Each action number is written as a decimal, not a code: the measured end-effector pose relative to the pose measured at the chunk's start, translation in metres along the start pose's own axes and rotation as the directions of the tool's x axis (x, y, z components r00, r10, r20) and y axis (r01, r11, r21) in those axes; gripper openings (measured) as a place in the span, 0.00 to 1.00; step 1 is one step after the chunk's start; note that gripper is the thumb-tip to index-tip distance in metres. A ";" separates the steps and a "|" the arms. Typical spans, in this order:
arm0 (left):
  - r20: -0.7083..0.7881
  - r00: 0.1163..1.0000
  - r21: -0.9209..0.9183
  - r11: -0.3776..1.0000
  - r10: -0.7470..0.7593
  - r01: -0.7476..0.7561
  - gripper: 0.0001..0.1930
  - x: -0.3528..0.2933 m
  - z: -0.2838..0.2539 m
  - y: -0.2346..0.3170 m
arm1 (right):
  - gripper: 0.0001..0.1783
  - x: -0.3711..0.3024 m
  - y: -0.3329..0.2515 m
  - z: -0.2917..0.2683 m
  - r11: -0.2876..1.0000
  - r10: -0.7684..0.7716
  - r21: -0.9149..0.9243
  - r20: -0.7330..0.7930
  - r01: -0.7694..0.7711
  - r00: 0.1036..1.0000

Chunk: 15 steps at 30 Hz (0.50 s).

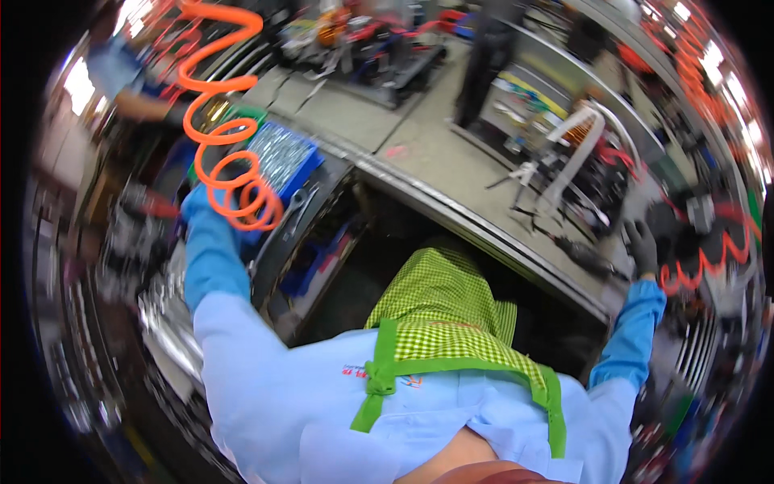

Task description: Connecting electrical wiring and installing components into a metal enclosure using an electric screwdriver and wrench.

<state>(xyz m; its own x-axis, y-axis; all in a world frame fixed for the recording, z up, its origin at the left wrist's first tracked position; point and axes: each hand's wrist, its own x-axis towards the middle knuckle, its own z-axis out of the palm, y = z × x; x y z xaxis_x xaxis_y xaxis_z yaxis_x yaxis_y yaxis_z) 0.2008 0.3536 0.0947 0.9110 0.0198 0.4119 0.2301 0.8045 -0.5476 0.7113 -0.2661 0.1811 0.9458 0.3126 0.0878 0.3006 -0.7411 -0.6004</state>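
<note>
My right hand point(642, 247), in a grey glove, is over the right end of the bench with its fingers stretched and nothing visible in them. Close to it on the left lies a dark power tool point(587, 256). Beyond that tool sits a tangle of white and black cables point(574, 153) with copper-coloured and red parts. My left arm, in a blue sleeve cover point(216, 250), reaches toward a blue bin point(305, 172) full of small silvery metal parts. An orange coiled hose point(230, 137) hangs across that spot, and my left hand is mostly hidden there.
Wrenches point(300, 211) lie beside the blue bin. At the far left a co-worker's arm point(141, 105) reaches in. A red coiled hose point(705, 266) hangs at the right. Another assembly point(387, 68) stands on the far bench. The bench's metal edge point(451, 202) runs diagonally before me.
</note>
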 end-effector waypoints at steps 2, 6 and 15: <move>0.207 0.978 -0.143 0.988 -0.021 0.052 0.23 -0.065 0.052 0.026 | 0.35 0.012 -0.078 0.030 0.996 -0.072 -0.034 0.133 0.077 0.989; 0.542 0.840 -0.387 0.883 -0.016 0.266 0.28 -0.151 0.042 -0.019 | 0.35 0.036 -0.087 0.078 0.967 -0.226 -0.046 0.281 0.249 0.933; 0.883 0.222 -0.408 0.445 0.413 0.797 0.40 -0.278 0.195 0.067 | 0.30 -0.026 -0.087 0.122 0.964 -0.263 0.109 0.282 0.241 0.923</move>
<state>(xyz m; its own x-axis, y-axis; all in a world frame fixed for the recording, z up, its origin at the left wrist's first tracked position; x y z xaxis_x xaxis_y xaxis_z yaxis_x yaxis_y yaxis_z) -0.1033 0.5178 0.0851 -0.0053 0.8612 0.5083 0.9682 0.1315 -0.2126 0.6453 -0.1371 0.1338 0.7593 0.6506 0.0150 0.5047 -0.5742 -0.6446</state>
